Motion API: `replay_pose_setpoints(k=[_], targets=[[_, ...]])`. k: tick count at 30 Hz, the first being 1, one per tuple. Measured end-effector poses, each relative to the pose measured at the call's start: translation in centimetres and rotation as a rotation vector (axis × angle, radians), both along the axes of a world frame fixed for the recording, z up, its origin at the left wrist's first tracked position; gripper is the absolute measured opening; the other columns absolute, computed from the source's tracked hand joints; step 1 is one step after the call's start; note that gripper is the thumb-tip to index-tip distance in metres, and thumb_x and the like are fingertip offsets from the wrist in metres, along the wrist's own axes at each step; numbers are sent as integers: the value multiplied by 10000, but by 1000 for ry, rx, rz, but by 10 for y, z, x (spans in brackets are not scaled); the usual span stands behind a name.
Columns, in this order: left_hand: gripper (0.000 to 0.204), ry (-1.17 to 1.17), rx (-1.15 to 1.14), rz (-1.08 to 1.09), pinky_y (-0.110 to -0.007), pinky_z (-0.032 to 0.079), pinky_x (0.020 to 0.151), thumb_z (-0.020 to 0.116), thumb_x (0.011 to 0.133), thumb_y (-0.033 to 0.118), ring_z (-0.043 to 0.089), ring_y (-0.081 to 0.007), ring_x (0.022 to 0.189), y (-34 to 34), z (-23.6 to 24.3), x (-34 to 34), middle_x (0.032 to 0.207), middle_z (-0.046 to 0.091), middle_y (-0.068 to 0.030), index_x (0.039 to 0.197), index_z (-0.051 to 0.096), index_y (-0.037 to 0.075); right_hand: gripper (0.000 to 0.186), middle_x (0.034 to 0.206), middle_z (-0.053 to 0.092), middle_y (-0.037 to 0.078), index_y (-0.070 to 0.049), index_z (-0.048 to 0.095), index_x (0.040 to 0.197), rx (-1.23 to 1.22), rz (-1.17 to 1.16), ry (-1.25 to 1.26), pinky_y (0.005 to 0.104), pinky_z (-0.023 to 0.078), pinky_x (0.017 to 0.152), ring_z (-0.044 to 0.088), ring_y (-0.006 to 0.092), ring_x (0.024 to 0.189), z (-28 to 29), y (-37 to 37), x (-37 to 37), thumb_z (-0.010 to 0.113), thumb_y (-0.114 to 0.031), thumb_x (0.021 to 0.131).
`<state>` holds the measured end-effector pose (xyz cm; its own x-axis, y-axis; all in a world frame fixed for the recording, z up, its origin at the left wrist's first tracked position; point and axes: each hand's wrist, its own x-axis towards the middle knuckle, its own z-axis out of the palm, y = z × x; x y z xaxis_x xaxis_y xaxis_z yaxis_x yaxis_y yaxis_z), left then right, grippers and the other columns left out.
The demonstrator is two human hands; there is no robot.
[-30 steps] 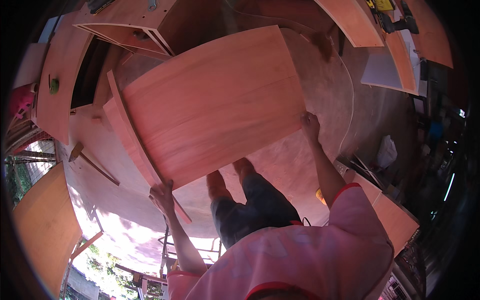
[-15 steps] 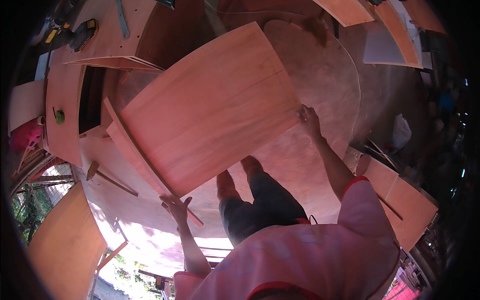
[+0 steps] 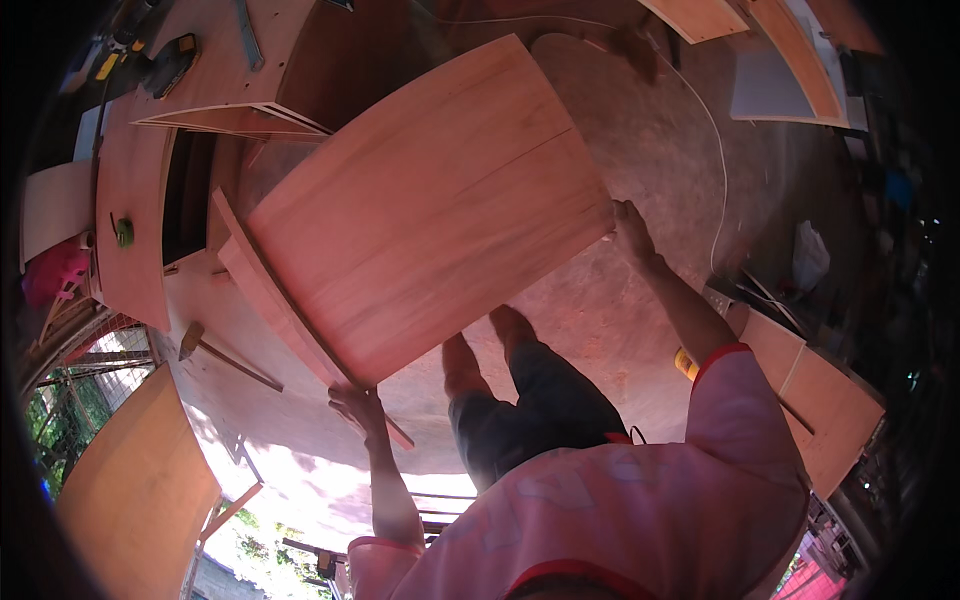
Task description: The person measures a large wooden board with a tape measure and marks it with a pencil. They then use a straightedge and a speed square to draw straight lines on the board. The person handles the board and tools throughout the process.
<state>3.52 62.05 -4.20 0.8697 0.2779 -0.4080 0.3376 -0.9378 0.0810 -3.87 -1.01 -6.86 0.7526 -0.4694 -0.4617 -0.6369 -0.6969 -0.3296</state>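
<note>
A large reddish plywood panel (image 3: 430, 210) is tilted in front of me. A long narrow wooden strip (image 3: 285, 300) runs along its left edge, with the strip's near end sticking out past the panel's corner. My left hand (image 3: 358, 408) is closed at that near-left corner, where panel and strip meet; its fingertips are partly hidden. At the right corner, my right hand (image 3: 634, 236) grips the panel's edge, with some fingers behind the board.
A long-handled mallet (image 3: 225, 358) lies on the floor at left. Beyond it stands a wooden cabinet (image 3: 130, 240) with a green roll (image 3: 123, 232) on it. A curved board (image 3: 140, 490) leans at lower left. A pale cable (image 3: 715, 150) crosses the floor; wooden boxes (image 3: 835, 410) sit at right.
My left hand's spread fingers have closed at the panel's near-left corner. The panel has shifted slightly to the right in view, and my right hand still holds its right corner.
</note>
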Motion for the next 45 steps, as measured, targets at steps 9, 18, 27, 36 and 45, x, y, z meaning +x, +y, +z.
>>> replay_pose_setpoints(k=[9, 18, 27, 36, 45], targets=[[797, -13, -19, 29, -555, 477, 935, 862, 801, 158, 545, -454, 1116, -2, 3, 0, 1212, 522, -307, 1379, 367, -78, 572, 1257, 548, 219, 5, 514, 1378, 33, -26, -86, 479, 534, 974, 598, 400, 1158, -27, -10, -14, 743, 57, 857], [716, -32, -32, 77, -573, 474, 935, 832, 792, 104, 546, -486, 1098, -8, 8, 1, 1173, 536, -334, 1330, 392, -69, 591, 1246, 520, 221, 30, 481, 1406, -131, 44, -88, 471, 519, 979, 556, 413, 1192, -9, 8, -10, 692, 71, 855], [697, -23, -37, 113, -585, 471, 953, 822, 806, 146, 546, -509, 1107, -11, 11, 4, 1178, 537, -333, 1324, 401, -54, 720, 1151, 542, 167, -64, 475, 1517, -19, -120, -257, 423, 539, 890, 587, 321, 1055, -33, 3, -25, 699, 109, 855], [752, -200, -102, 24, -577, 428, 1045, 733, 870, 62, 496, -521, 1206, -4, -5, -8, 1349, 470, -358, 1472, 323, -122, 756, 1111, 559, 185, -33, 440, 1519, -220, 8, -216, 428, 562, 886, 604, 332, 1013, -39, 2, -20, 752, 101, 844], [803, -357, -208, 27, -581, 392, 1107, 544, 835, -126, 465, -540, 1263, 1, -20, -15, 1461, 423, -364, 1574, 230, -117, 853, 1191, 581, 234, 49, 355, 1587, -225, 103, -155, 462, 576, 873, 656, 368, 1027, -7, 15, -7, 775, 80, 845]])
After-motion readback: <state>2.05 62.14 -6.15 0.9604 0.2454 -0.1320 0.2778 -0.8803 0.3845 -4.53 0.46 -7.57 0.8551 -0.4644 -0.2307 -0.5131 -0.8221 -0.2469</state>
